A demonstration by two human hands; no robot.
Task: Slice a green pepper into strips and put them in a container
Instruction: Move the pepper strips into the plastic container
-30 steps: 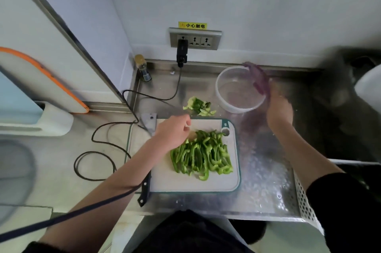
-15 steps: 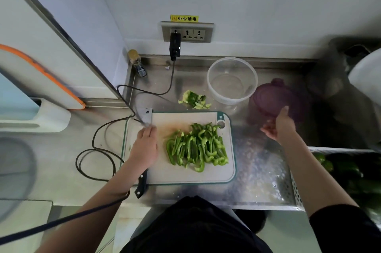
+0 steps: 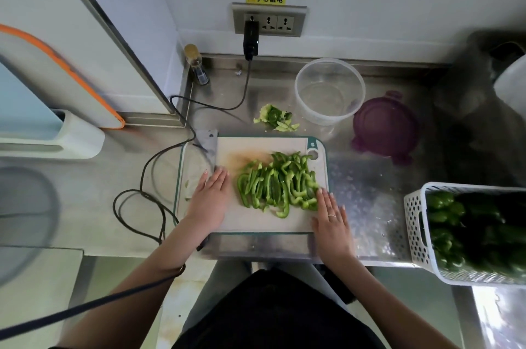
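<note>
while our left hand (image 3: 210,197) and right hand (image 3: 330,216) lie flat and open on the cutting board (image 3: 256,220), either side of the pepper strips (image 3: 277,185), the clear container (image 3: 329,91) stands empty beyond, its purple lid (image 3: 385,126) beside it.

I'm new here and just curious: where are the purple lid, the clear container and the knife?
purple lid (image 3: 385,128): head view, centre of its top.
clear container (image 3: 330,112): head view, front wall.
knife (image 3: 209,142): head view, blade beside the cutting board.
</note>
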